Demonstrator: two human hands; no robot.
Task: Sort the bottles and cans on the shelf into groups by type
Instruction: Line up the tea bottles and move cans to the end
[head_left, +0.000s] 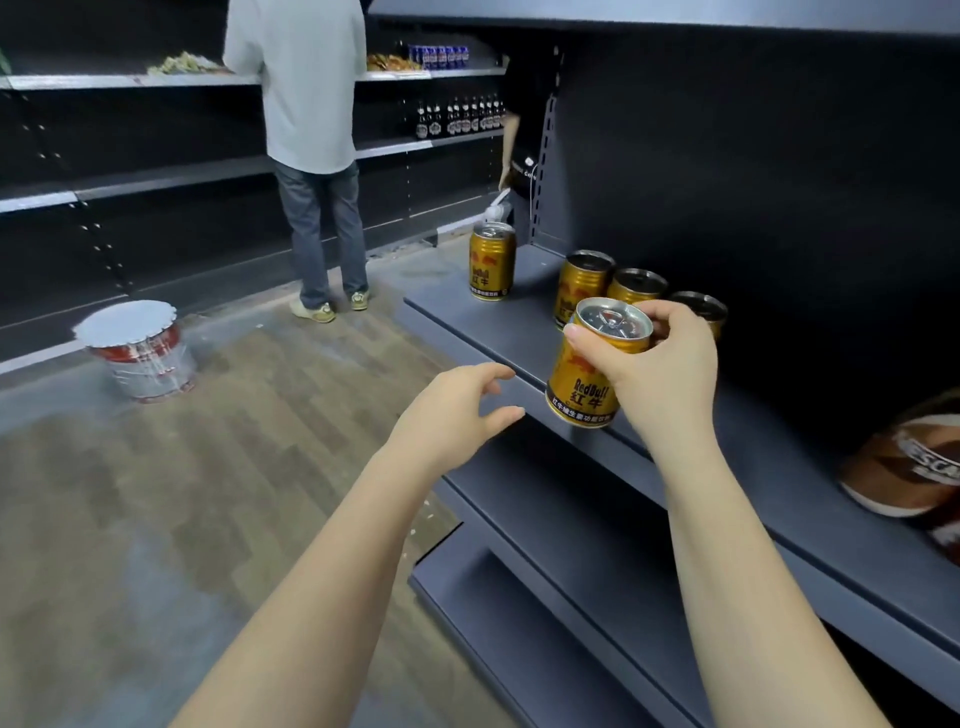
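Note:
My right hand (655, 364) grips a gold Red Bull can (582, 387) by its top rim, tilted, just above the front edge of the dark grey shelf (467, 322). Three more gold cans stand in a cluster behind it (583, 278), one partly hidden by my hand. A single gold can (491, 262) stands alone at the shelf's far left end. My left hand (457, 410) hovers open and empty left of the held can, in front of the shelf edge. A brown Nescafe bottle (906, 462) lies at the right end of the shelf.
A person in a light shirt (306, 104) stands at the far shelving, which holds dark bottles (460, 117) and blue cans (439, 56). A paint bucket (137, 351) sits on the wooden floor at left. Lower shelves (545, 597) jut out below my arms.

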